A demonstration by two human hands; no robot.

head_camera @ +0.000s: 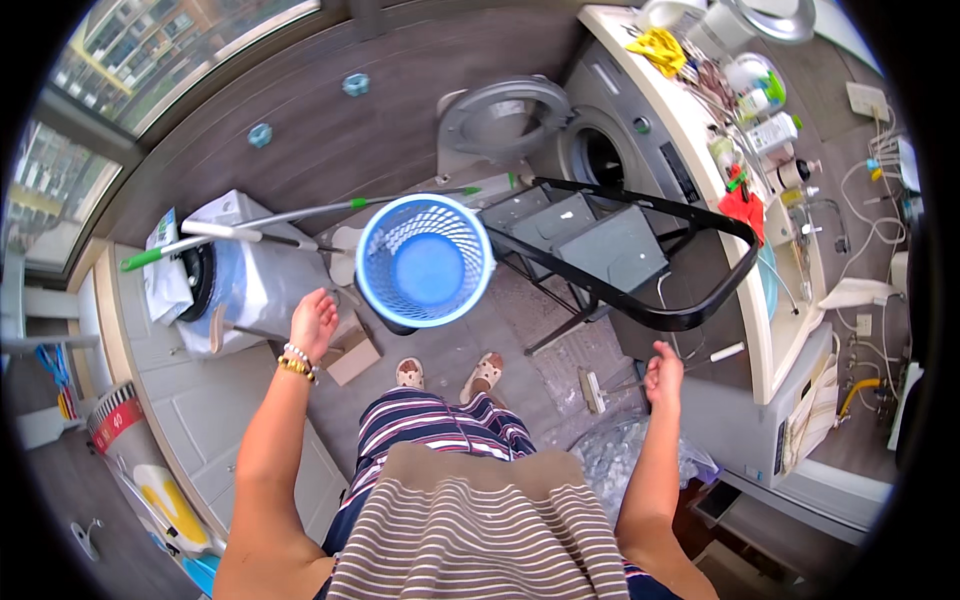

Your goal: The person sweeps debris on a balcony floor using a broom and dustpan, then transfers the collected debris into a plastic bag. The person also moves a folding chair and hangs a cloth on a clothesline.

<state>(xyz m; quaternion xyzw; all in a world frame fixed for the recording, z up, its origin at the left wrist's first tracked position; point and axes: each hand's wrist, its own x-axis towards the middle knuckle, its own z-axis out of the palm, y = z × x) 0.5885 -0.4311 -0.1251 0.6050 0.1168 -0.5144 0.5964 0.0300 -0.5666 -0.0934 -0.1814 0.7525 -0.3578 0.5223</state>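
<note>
My left hand (313,324), with bead bracelets at the wrist, is held out empty, its fingers loosely bent. It is nearest a cardboard box (354,361) and a plastic-wrapped appliance (259,281). Before me stands a blue plastic laundry basket (429,271) with latticed walls and nothing inside. My right hand (664,375) is half curled below the black frame of a step ladder (611,244). A thin-handled floor brush (592,391) passes behind or through that hand; whether it is gripped is unclear.
The front-loading washing machine (600,154) has its door (506,116) swung wide. Bottles and cloths crowd the white counter (694,124). A green-ended pole (300,215) slants beyond the basket. A clear plastic bag (611,457) lies by my right forearm. White cabinets (217,405) line the left.
</note>
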